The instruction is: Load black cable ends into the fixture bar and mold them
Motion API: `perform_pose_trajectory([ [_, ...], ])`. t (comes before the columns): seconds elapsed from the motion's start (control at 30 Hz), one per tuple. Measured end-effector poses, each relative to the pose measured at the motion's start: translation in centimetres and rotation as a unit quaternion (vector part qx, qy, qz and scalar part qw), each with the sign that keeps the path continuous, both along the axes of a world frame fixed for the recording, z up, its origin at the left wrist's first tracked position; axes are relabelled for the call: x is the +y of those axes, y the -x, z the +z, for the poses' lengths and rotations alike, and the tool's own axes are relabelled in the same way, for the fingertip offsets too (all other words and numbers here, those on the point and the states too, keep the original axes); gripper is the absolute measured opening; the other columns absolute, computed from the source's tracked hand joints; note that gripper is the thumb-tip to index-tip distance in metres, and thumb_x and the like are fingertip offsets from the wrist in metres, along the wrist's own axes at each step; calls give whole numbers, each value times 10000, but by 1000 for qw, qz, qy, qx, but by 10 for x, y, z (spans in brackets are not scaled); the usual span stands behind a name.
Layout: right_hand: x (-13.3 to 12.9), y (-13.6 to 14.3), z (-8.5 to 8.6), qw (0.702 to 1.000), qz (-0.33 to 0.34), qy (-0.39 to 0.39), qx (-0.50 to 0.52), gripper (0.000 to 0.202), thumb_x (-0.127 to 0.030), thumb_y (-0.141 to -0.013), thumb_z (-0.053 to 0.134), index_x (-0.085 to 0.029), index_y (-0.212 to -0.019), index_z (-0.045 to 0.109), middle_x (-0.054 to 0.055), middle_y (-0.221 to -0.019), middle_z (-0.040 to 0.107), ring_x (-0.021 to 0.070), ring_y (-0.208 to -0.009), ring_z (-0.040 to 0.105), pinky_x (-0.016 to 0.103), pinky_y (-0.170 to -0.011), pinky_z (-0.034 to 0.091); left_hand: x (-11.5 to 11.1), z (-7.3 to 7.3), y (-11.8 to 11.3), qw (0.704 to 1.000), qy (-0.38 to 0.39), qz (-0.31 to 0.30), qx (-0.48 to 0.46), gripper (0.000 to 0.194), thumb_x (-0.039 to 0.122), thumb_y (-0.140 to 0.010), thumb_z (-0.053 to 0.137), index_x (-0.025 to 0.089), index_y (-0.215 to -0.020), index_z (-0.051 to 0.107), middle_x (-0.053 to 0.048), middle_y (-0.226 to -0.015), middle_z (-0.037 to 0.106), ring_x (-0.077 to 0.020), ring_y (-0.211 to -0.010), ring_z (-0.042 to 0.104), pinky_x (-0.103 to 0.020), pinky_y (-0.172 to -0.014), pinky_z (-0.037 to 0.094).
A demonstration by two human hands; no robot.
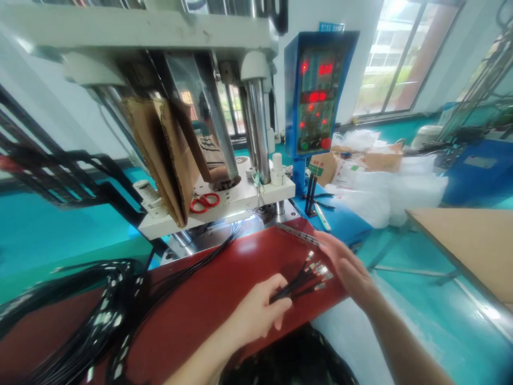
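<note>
Cables (298, 283), a small bunch of thin black leads with silvery metal plug ends, sit pinched in the left hand (256, 313), whose fingers are closed around the dark sheaths so that the part inside the fist is hidden. The plug tips fan out above the red table (208, 299), just beside the right hand (344, 264), which is flat and spread with the fingers apart, its palm near or touching the tips; whether it actually touches them is hard to tell. Both forearms are cut off by the lower edge of the view. To the left lies a big tangled heap of black cables (100, 315), blurred, with small pale tags whose print cannot be read. Behind the table stands a press machine (224, 133) with shiny steel columns, brown cardboard (168, 155) leaning against it and red scissors (204, 202) on its white platen. A blue control panel (318, 93) shows red digits too smeared to read.
</note>
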State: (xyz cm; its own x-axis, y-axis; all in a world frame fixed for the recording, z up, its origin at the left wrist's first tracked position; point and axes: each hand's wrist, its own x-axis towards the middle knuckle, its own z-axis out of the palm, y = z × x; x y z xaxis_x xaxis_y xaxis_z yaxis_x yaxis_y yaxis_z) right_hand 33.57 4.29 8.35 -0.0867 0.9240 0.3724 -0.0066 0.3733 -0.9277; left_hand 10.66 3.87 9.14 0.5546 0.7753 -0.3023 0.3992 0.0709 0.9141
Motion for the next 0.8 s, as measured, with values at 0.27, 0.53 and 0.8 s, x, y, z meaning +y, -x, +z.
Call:
perform_pose_trajectory([
  [0.27,28,56,-3,984,14,108,141,262,-338,-870,468,-202,-1043,609,70,-1017,660,216,-966,590,405,-910,422,2,-9,13,991,-91,91,26,239,418,-858,294,202,-784,365,38,-590,595,-46,-326,424,-146,-353,294],
  [0.53,23,67,-1,986,36,93,130,223,-293,-867,489,-220,-1025,629,63,-1085,631,207,-998,580,369,-918,424,18,-15,-12,995,-6,78,-64,187,381,-827,380,195,-818,355,13,-653,595,-70,-390,484,-166,-352,332],
  [0.8,29,63,-6,985,45,117,121,262,-322,-866,477,-225,-1084,586,81,-1206,550,237,-1046,549,418,-924,415,38,-14,-31,972,147,25,-183,235,322,-698,595,136,-779,475,-2,-570,562,-74,-405,475,-189,-392,361],
])
